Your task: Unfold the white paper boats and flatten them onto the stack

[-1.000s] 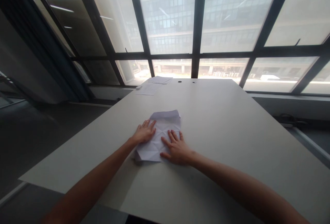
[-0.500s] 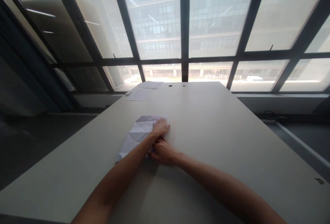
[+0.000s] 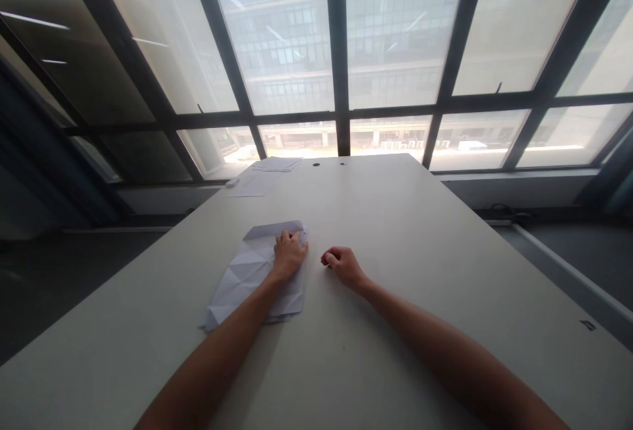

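A creased white sheet of paper (image 3: 247, 272) lies on the grey table (image 3: 395, 232), a little left of centre. My left hand (image 3: 288, 253) rests on the sheet's far right corner with its fingers curled, pinching the paper's edge. My right hand (image 3: 343, 265) sits on the bare tabletop just to the right of the sheet, its fingers curled into a loose fist with nothing seen in them. It does not touch the paper.
More white sheets (image 3: 270, 169) and a small white object (image 3: 232, 182) lie at the table's far left corner. Two small round holes (image 3: 328, 164) mark the far edge. Large windows (image 3: 336, 41) stand behind the table; dark floor lies on both sides.
My right hand has come off the paper and moved right onto the bare table. My left hand has pulled back slightly and now curls on the sheet's far corner. The camera has shifted.
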A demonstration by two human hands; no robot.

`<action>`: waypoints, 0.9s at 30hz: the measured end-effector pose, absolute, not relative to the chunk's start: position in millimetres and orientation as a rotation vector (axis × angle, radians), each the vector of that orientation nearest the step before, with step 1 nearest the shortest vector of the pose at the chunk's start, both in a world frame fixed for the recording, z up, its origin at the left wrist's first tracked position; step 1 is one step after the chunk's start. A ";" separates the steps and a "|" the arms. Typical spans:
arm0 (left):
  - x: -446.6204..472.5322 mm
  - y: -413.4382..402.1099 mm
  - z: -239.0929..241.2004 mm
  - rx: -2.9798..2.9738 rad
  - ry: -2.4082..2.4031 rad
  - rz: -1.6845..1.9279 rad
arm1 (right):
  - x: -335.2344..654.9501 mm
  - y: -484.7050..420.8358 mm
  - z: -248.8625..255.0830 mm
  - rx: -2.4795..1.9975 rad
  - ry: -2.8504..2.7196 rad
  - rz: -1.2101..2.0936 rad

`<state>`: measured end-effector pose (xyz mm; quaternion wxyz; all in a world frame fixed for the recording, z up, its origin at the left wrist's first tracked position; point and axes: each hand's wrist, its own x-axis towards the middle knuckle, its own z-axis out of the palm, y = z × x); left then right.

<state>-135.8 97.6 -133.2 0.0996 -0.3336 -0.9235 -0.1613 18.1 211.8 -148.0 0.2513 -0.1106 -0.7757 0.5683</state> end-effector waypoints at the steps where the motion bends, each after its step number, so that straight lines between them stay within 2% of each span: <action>1: -135.1 96.7 -132.5 -1.005 -2.723 -0.480 | 19.4 211.6 -148.6 -0.293 -2.101 1.556; 11: -139.1 93.1 -129.4 -1.070 -2.726 -0.558 | 22.7 213.9 -148.3 -0.288 -1.950 1.681; 15: -134.5 92.6 -121.1 -1.174 -2.807 -0.447 | 23.9 213.0 -145.0 -0.281 -1.951 1.683; 21: -114.6 99.9 -116.6 -1.435 -2.859 -0.335 | 25.6 202.8 -143.6 -0.270 -2.134 1.328; 27: -99.8 99.3 -117.4 -1.337 -2.799 -0.310 | 33.2 195.0 -143.0 -0.172 -2.345 1.003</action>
